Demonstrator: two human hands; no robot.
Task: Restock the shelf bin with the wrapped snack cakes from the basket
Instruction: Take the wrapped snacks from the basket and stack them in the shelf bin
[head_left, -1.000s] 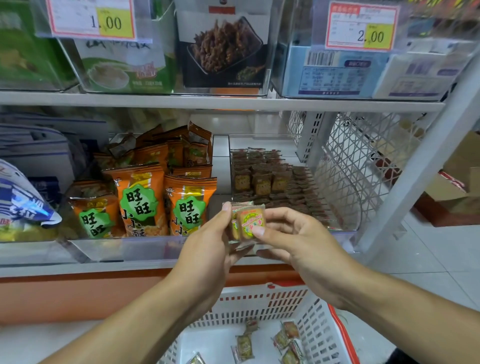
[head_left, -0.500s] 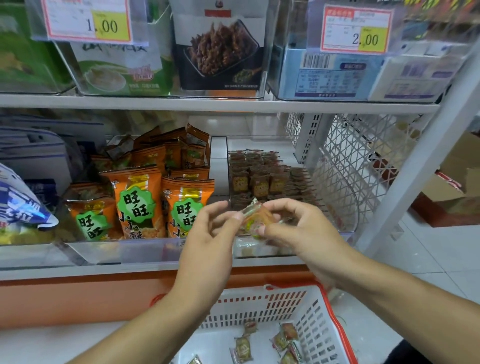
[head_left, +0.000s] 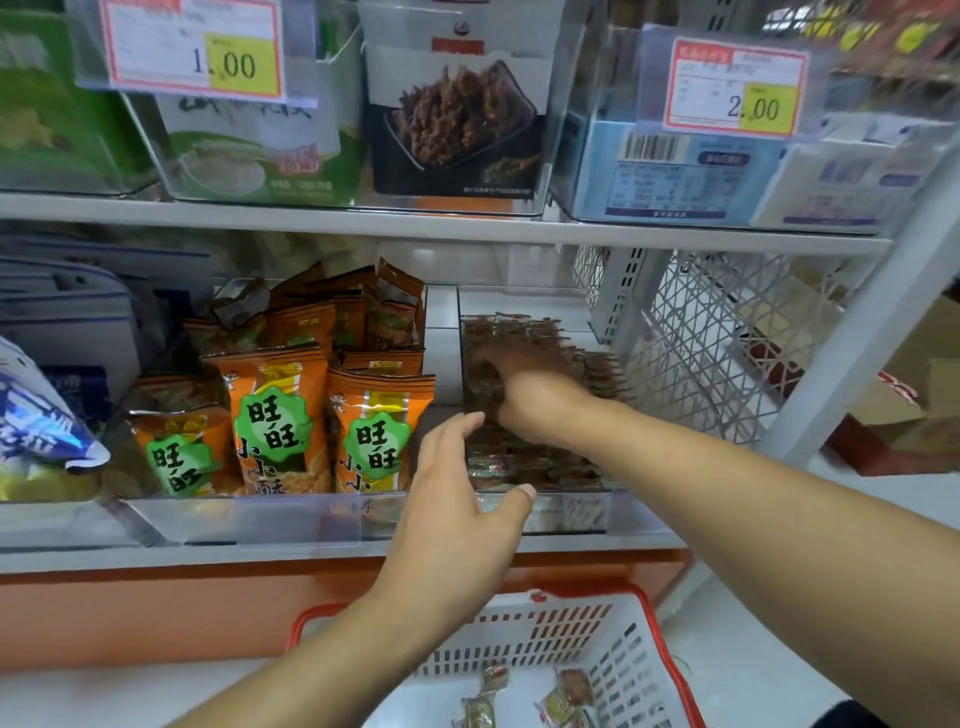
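Observation:
My right hand (head_left: 530, 395) reaches deep into the clear shelf bin (head_left: 571, 512), blurred, its fingers curled down onto the rows of brown wrapped snack cakes (head_left: 519, 462). The cake it carries is hidden under the fingers. In front of the bin's left front corner my left hand (head_left: 457, 509) hovers with fingers spread and relaxed, holding nothing. Below, on the floor, stands the white basket (head_left: 519, 644) with a red rim. Several loose wrapped cakes (head_left: 574, 686) lie in its bottom.
Orange snack bags (head_left: 275, 415) fill the bin to the left. The upper shelf edge (head_left: 415, 223) hangs low over both bins. A wire mesh panel (head_left: 727, 338) and a white upright post (head_left: 857, 353) close the right side. Cardboard boxes (head_left: 924, 405) sit on the floor beyond.
My right hand took the cake from between both hands and moved forward into the bin. My left hand let go and stays open by the bin's front.

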